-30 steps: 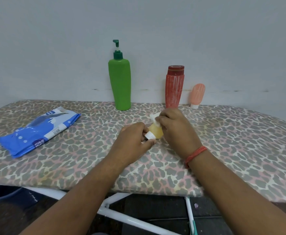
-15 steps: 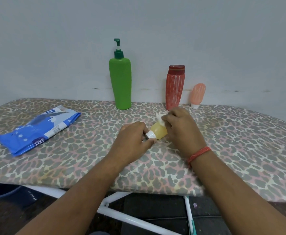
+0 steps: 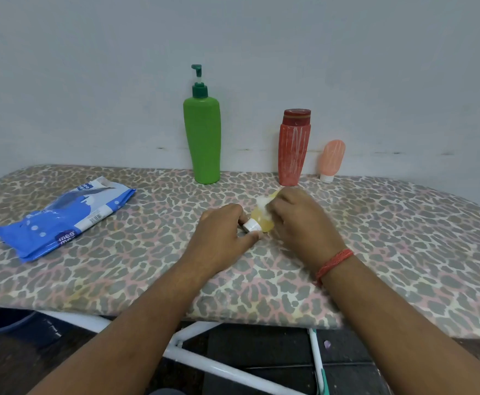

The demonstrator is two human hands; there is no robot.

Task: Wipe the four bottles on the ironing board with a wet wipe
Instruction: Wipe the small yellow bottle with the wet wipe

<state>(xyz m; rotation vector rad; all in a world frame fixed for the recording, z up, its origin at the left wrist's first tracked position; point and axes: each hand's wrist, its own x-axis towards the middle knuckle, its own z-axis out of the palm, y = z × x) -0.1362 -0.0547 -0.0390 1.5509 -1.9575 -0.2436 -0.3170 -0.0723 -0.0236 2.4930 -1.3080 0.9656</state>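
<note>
1. The small yellow bottle (image 3: 262, 220) lies on its side near the middle of the ironing board (image 3: 404, 238), white cap pointing toward the person's left.
2. The left hand (image 3: 224, 234) pinches the bottle at the white cap (image 3: 250, 225), fingers curled around it, and steadies it against the board.
3. The right hand (image 3: 298, 220) holds a bunched white wet wipe (image 3: 262, 201) against the upper side of the bottle body. Its fingers are curled over the wipe; the fingertips themselves are hidden.
4. Three bottles stand upright along the wall at the far edge of the board: a green pump bottle (image 3: 203, 138), a red bottle (image 3: 294, 149) well apart from it, and a small pink tube (image 3: 331, 159) just beside the red bottle, standing on its cap.
5. A blue wipes pack (image 3: 65, 220) lies flat on the left part of the board, well apart from the hands.
6. Judged step: wiping of the yellow bottle is in progress; whether the three standing bottles are done cannot be told.
7. Risk: the bottle is small and held only at the cap. Wiping pressure on a wet, slick body could twist it out of the pinch or loosen the cap.
8. Risk: the underside resting on the board may be missed unless the bottle is rotated.
9. Risk: reaching for the far row could topple the tall pump bottle.
</note>
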